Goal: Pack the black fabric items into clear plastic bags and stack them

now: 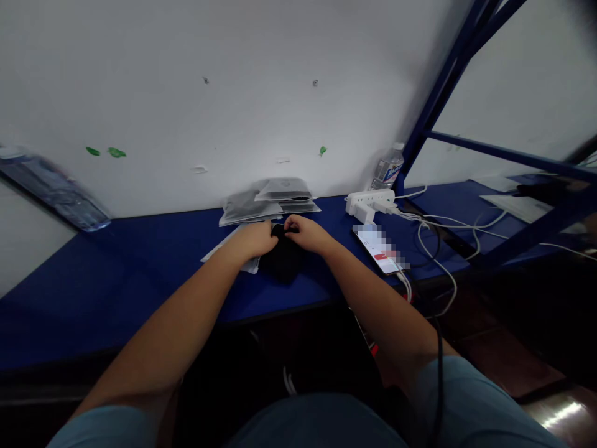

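Note:
A soft-looking black item point(282, 258), perhaps folded cloth, lies on the blue tabletop point(153, 261); its exact kind is not clear. My left hand point(259, 238) grips its upper left edge, with the fingertips partly hidden. On the upper right edge my right hand point(304, 233) pinches the same item between thumb and fingers. Under and beside my left hand sits a pale plastic bag point(252, 266). Just behind both hands, several flat frosted zip bags point(247, 207) are stacked against the wall.
To the right, a lit phone point(380, 249) is plugged into cables near a white power strip point(370, 200). A clear bottle point(389, 167) stands behind it, beside a blue metal frame point(433, 87). Another large bottle point(56, 190) is at the far left. Loose white cables point(452, 274) cross the right side.

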{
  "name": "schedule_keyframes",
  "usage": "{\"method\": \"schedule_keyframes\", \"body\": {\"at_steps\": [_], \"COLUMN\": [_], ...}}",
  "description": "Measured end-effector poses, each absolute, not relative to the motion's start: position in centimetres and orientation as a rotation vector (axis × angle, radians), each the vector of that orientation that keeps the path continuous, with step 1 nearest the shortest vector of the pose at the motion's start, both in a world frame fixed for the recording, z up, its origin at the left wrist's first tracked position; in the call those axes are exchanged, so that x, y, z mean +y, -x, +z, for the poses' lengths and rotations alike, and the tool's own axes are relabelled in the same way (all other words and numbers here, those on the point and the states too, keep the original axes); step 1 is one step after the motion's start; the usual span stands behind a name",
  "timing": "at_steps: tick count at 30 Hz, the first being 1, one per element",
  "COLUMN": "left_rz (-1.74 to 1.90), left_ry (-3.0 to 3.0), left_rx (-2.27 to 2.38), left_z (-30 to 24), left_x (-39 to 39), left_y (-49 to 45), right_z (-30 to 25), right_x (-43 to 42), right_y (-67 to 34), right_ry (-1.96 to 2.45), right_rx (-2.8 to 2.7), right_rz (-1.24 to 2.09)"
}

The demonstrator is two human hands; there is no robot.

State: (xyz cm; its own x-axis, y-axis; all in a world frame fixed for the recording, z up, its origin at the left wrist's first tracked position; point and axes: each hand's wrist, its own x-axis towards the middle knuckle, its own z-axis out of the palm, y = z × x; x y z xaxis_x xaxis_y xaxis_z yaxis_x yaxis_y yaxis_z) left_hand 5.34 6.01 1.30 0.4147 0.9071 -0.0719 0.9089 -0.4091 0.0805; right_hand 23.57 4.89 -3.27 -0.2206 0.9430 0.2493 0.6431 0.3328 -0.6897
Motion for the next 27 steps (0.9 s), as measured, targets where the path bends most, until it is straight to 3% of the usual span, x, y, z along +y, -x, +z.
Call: {"method": "schedule_keyframes", "body": {"at_steps": [11, 18, 21, 24, 27], "left_rz": [0.071, 0.281, 0.282, 0.113, -0.045], "left_ry": [-2.593, -2.628, -2.64, -2.589, -2.478], "left_rx": [1.578, 1.456, 1.445, 1.51, 1.54], "left_z": [0.4, 0.4, 0.5, 0.8, 1.2], "left_x": [6.6, 5.8, 5.3, 5.0, 4.9], "left_y": [-5.3, -5.8, -6.3, -6.4, -5.8], "right_z": [-2.7, -2.5, -2.6, -2.8, -2.6], "right_x": [4.6, 5.2, 5.3, 5.2, 4.7], "right_y": [-23.1, -23.2, -23.1, -22.9, -23.4], "right_ry": [1.248, 1.251, 1.391, 1.56, 1.683], "right_rx": [-2.075, -1.807, -1.746, -1.696, -1.692], "right_rz": [0.797, 0.939, 0.812, 0.554, 0.497]}}
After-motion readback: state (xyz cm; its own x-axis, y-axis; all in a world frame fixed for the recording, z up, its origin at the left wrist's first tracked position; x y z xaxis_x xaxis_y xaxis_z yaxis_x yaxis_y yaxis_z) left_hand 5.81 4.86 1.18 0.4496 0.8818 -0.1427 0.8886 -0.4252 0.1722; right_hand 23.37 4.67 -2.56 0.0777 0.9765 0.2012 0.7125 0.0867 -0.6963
